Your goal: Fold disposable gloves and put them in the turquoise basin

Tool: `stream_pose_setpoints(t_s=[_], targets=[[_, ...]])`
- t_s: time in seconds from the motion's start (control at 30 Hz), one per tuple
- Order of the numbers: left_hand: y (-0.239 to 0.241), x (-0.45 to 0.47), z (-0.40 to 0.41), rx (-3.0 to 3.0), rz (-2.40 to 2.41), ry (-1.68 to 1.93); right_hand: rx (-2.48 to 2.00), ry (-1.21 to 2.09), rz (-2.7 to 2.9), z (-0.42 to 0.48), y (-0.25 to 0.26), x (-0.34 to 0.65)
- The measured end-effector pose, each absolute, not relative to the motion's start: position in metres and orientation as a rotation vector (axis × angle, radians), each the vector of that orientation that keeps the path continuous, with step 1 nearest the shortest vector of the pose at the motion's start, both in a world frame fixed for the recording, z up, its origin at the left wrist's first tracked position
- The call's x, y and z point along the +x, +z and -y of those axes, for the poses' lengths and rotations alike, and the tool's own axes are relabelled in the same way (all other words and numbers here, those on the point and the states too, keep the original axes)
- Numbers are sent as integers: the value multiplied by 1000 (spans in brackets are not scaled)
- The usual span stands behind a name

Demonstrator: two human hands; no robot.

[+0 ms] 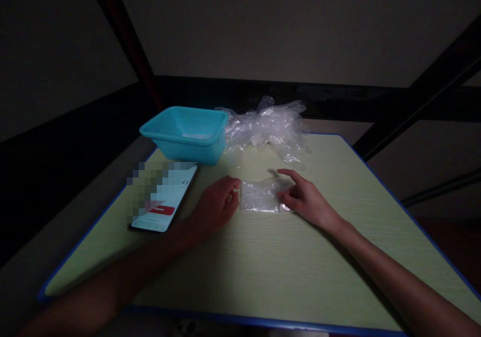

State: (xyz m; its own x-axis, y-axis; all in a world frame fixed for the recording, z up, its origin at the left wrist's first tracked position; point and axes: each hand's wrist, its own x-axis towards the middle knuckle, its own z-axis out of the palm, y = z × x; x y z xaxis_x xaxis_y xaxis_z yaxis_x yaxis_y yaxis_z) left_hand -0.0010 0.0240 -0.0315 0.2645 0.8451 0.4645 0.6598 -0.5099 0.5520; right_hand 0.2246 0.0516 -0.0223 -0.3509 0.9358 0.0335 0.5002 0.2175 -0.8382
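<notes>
A flat, roughly rectangular piece of clear plastic film [259,196] lies crinkled and shiny on the table, between my two hands. My left hand [218,204] is closed at its left edge, with fingers curled in; whether they pinch the film is hidden. Over the right end of the film is my right hand [310,199], its index finger stretched out and apart from the thumb, which is at the film's surface. Behind them sits a loose heap of clear thin plastic gloves [274,126], some finger shapes showing.
An open turquoise plastic basin [188,149] stands at the back left. A phone [165,201] with a lit screen, partly pixelated, rests left of my left hand. The pale table [240,277] has a blue edge, and a wall panel rises behind it.
</notes>
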Motion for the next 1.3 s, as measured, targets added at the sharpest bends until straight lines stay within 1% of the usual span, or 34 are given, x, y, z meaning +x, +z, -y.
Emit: stream_pose_setpoints(t_s=[0.07,0.17,0.33,0.57,0.83,1.03,1.17,1.3], targets=[[-35,0,-21,2558,-1246,1045,-1331,997,1957,-52,-22,224],[-38,4,-15,2718,-1115,876,-1328,964,1985,-52,-23,224],[-36,8,-9,2739,-1015,573,-1321,944,1997,-53,-25,225],[-38,9,-9,2772,-1024,362,-1307,949,1996,-54,-25,225],[-35,11,-9,2798,-1042,232,-1184,1316,1908,-59,-18,244],[-34,12,-10,2792,-1034,213,-1164,1484,1982,-62,-15,264],[-33,11,-10,2791,-1045,199,-1242,1406,2088,-62,-10,272],[-31,12,-10,2787,-1079,111,-1344,1169,2201,-62,-5,277]])
